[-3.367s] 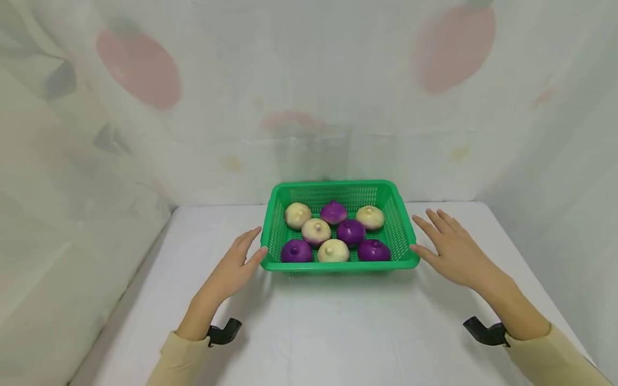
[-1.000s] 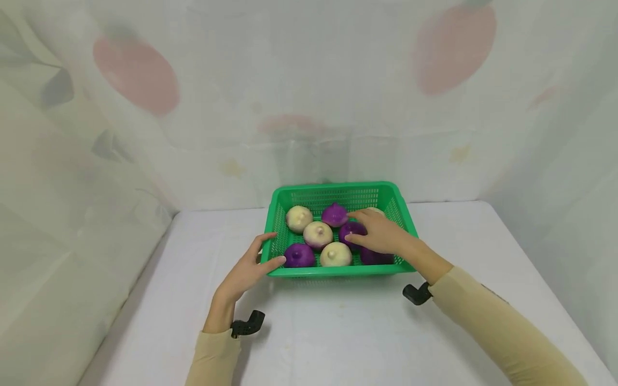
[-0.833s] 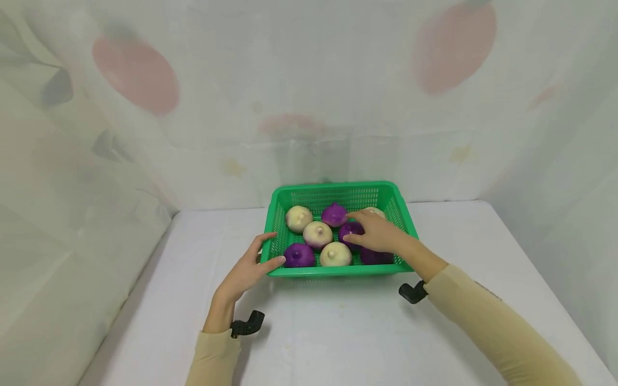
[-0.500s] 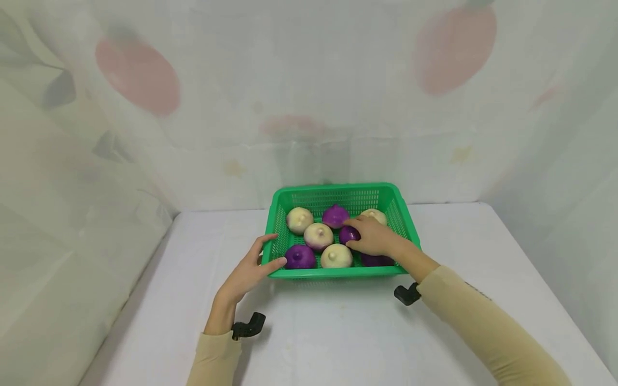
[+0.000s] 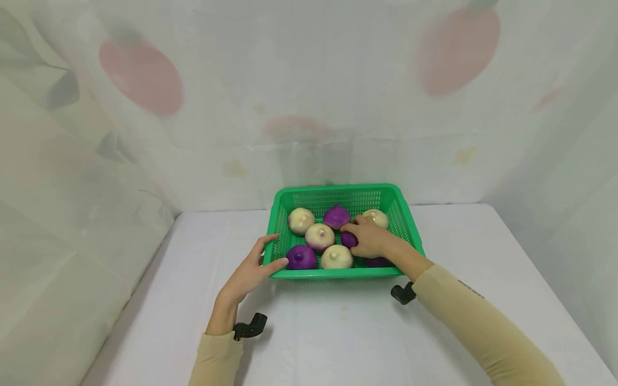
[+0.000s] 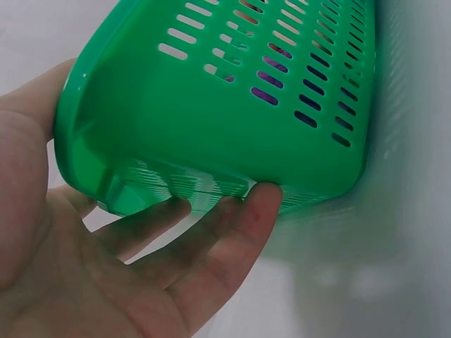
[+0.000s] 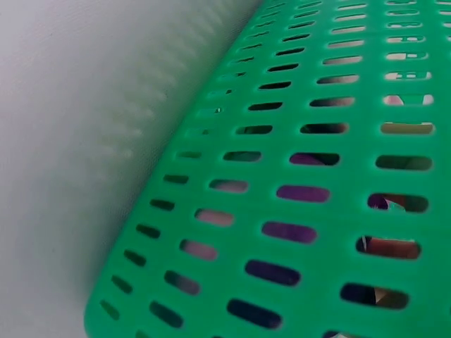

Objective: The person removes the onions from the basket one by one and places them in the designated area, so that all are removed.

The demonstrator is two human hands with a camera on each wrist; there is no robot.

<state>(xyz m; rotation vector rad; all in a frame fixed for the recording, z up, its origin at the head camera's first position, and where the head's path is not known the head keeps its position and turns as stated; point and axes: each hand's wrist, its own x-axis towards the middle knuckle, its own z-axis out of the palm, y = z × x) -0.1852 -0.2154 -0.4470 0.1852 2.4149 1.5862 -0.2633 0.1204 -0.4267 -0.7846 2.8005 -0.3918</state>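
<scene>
A green plastic basket (image 5: 338, 273) holds several onions in the head view, some purple, some cream-coloured. My left hand (image 5: 247, 274) grips its left rim near the front corner, thumb and a fingertip over the edge. In the left wrist view, other fingers (image 6: 232, 239) of that hand lie against the basket's outside. My right hand (image 5: 372, 239) reaches inside from the right and grips the middle purple onion (image 5: 348, 239), largely covering it. Another purple onion (image 5: 378, 262) lies partly hidden under this hand. Only the basket's slotted wall (image 7: 282, 190) fills most of the right wrist view.
Left in the basket are a cream onion (image 5: 301, 221) at the back and a purple onion (image 5: 301, 258) at the front. Beneath is a white-covered table (image 5: 338, 338). A pale curtain (image 5: 309, 96) hangs close behind the basket.
Both hands were beside the basket earliest on. The left hand has taken hold of the rim; the right has gone in, moved slightly left and closed round the middle purple onion.
</scene>
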